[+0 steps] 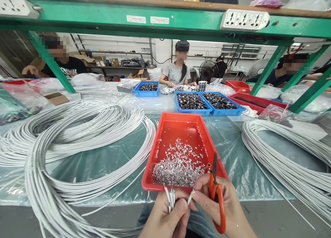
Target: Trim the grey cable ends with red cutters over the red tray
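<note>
My left hand (165,217) is closed around several white cable ends (171,198) at the near edge of a red tray. One cable end (190,196) leans right, and the thumb and forefinger of my right hand (230,202) pinch at its tip. That same hand also keeps a pair of orange-handled scissors (221,210) against the palm, dark blades pointing up. Inside the red tray (181,117) lies a heap of small silvery scraps (176,171). The held cables seem to run from a large white cable coil (38,169) on the left, though my hand hides the join.
Another white cable coil (284,155) lies at the right. Blue trays (192,111) of dark parts stand beyond the red tray. A green frame (181,22) with power strips (244,19) crosses overhead. A person (178,67) sits opposite; others are at both sides.
</note>
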A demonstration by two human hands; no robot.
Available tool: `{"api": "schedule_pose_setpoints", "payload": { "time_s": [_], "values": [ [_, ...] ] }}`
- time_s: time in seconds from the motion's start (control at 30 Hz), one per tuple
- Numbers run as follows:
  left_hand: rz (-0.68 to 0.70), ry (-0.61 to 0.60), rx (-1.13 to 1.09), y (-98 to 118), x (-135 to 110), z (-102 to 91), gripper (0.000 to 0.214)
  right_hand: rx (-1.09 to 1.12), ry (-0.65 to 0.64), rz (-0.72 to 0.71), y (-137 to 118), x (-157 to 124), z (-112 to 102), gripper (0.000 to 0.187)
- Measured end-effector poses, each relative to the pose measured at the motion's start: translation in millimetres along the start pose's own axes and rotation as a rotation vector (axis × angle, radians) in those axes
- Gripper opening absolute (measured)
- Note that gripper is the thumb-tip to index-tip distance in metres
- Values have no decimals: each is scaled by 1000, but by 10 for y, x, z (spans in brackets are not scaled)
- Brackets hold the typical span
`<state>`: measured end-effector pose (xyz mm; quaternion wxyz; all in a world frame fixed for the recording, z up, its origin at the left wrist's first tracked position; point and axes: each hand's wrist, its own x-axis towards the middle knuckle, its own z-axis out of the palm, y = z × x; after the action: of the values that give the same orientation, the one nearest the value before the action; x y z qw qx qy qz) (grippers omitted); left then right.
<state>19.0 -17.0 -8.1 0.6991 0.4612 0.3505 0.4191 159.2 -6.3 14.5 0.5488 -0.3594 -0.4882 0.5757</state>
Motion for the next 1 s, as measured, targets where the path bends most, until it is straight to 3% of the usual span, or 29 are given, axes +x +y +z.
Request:
{"api": "schedule_pose_setpoints", "payload": {
  "time_s": [0.1, 0.27, 0.33, 0.4, 0.47, 0.57, 0.63, 0.73, 0.9, 1.0],
  "values": [
    [43, 64, 6, 27, -5, 42, 41, -111, 57, -40, -15, -10, 14, 11],
    [308, 467, 271, 23, 17, 90, 31, -326, 185, -146, 30, -73, 157, 10],
    [405, 544, 367, -1, 26, 84, 26, -368, 200, -157, 28, -84, 175, 11],
    [365, 487, 367, -38, 25, 68, 21, -491, 228, -169, -17, -49, 113, 13],
    [295, 352, 363, -83, 12, 41, 22, -650, 244, -165, -98, 37, -24, 16],
    [400, 182, 533, -160, -25, -30, 21, -766, 179, -143, -220, 185, -273, 13],
    [458, 162, 706, -221, -54, -100, 20, -802, 114, -130, -256, 232, -392, 11],
    [290, 143, 816, -328, -88, -222, 28, -810, 62, -109, -219, 204, -475, 23],
    [-19, -204, 596, -480, -120, -369, 12, -567, 146, -120, -118, 103, -568, 29],
    [-83, -219, 341, -508, -154, -398, 23, -484, 182, -147, -171, 56, -641, 42]
  ]
}}
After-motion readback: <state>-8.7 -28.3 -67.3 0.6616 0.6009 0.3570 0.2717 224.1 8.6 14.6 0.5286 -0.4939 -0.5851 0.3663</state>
